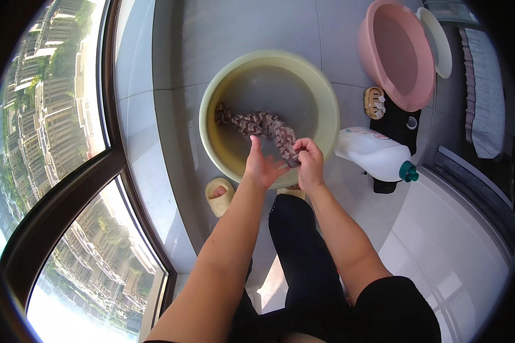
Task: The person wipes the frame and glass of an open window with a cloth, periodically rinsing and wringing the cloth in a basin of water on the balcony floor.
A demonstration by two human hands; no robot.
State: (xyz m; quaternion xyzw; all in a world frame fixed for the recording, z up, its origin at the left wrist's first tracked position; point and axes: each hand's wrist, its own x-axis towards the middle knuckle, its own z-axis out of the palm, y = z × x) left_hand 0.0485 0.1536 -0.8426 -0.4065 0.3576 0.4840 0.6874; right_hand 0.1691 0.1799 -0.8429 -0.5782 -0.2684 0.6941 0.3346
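Observation:
A round pale-yellow plastic basin (326,98) stands on the floor before me, holding cloudy greyish water (279,88). Across the water trails a wet, bunched cloth (262,123) with a brown and whitish wavy pattern. Its near end rises toward the basin's front rim, where my right hand (311,165) pinches it between thumb and fingers. My left hand (262,165) is spread just left of that end, palm turned toward the cloth, with nothing in its grasp. The far end of the cloth lies against the basin's left inner wall.
On the right lies a white plastic bottle (371,150) with a green cap. Beyond it are a yellowish soap dish (374,103) with white pieces, a pink basin (367,55) and a white basin (442,47). A window frame (68,201) borders the left; a slippered foot (219,195) is near the basin.

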